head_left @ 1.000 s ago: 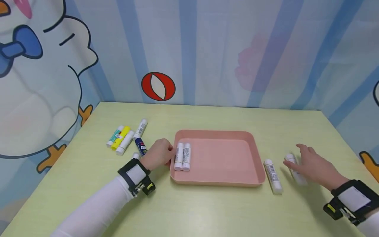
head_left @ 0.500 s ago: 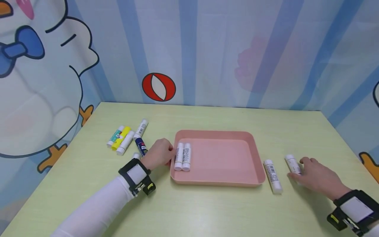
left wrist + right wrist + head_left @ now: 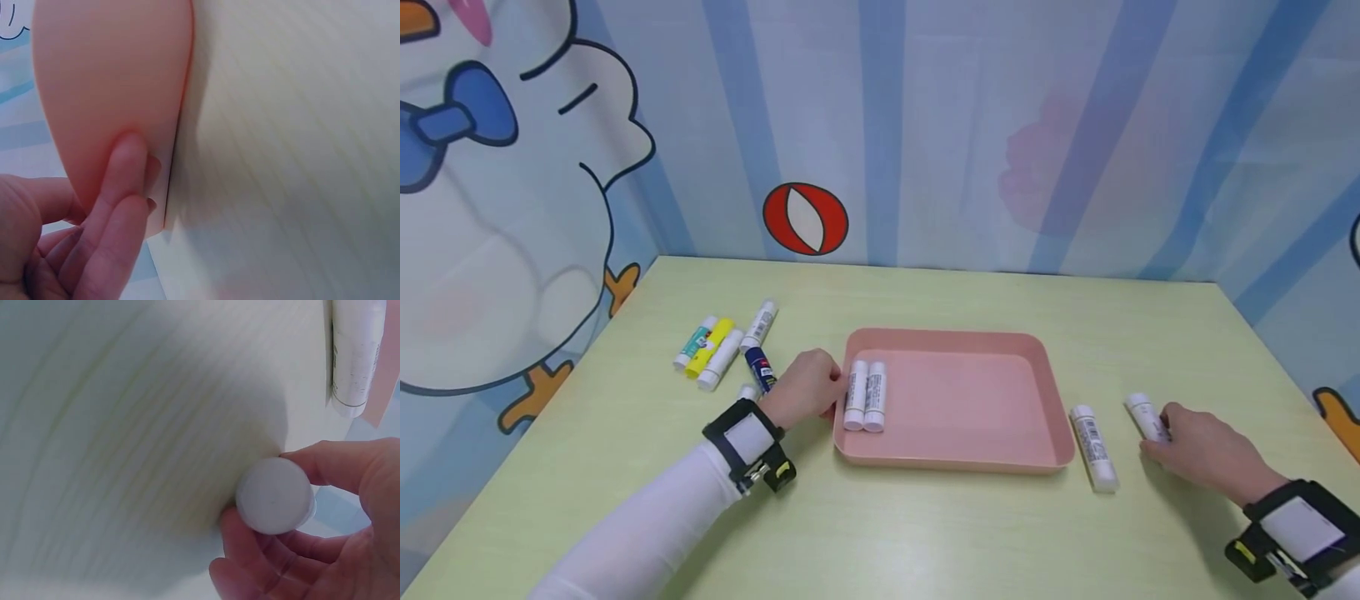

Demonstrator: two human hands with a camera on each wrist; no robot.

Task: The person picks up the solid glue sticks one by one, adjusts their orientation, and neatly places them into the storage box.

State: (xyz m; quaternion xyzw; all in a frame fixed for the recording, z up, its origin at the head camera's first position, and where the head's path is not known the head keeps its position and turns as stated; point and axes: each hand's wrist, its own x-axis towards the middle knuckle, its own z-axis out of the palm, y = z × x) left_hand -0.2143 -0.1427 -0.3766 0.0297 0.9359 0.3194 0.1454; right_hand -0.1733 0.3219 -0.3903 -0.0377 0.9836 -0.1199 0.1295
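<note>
At the left wall of the pink tray [image 3: 962, 408], my left hand [image 3: 801, 387] holds the side, fingers on the outside and the thumb at the rim, as the left wrist view shows on the tray wall [image 3: 119, 75]. Two white glue sticks [image 3: 865, 396] lie side by side inside it. Far to the right, my right hand [image 3: 1210, 450] grips a white glue stick [image 3: 1146, 417] lying on the table. The right wrist view shows the round end of that glue stick [image 3: 275, 495] between thumb and fingers. Another white glue stick [image 3: 1093, 448] lies between this hand and the tray.
Left of the tray lie several glue sticks: a teal one [image 3: 696, 342], a yellow one [image 3: 709, 347], white ones [image 3: 720, 360] and a dark blue one [image 3: 760, 368]. One white stick is partly hidden by the left wrist. A printed curtain [image 3: 955, 133] hangs behind the table [image 3: 925, 542].
My right hand has come down onto the far-right glue stick and closed its fingers round it. The left hand stays at the tray's left wall.
</note>
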